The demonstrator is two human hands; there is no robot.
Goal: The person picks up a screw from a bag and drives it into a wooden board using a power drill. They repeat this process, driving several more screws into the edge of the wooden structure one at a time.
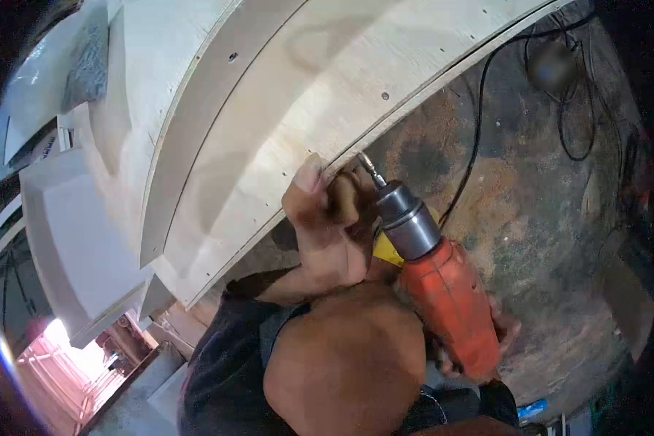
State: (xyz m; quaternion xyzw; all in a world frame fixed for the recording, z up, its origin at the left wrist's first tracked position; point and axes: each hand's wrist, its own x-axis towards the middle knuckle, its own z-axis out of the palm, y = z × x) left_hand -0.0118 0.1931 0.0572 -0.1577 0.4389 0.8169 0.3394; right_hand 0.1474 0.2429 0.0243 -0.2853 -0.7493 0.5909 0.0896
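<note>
A curved pale wooden panel (327, 94) with small holes and screw heads runs across the upper part of the head view. My left hand (328, 218) is at its lower edge, thumb on the panel's face and fingers curled around the rim. My right hand (505, 330) is wrapped round a red power drill (450, 305) with a dark metal chuck. A bit (371, 168) in the chuck points up and left, its tip at the panel's edge just right of my left fingers. Whether the tip touches the wood I cannot tell.
Black cables (478, 123) trail over the stained floor (538, 203) at right. A yellow object (389, 249) lies beneath the drill's chuck. White panels (87, 225) stand at left. A person's head (345, 356) blocks the lower middle. A blue item (533, 408) is at lower right.
</note>
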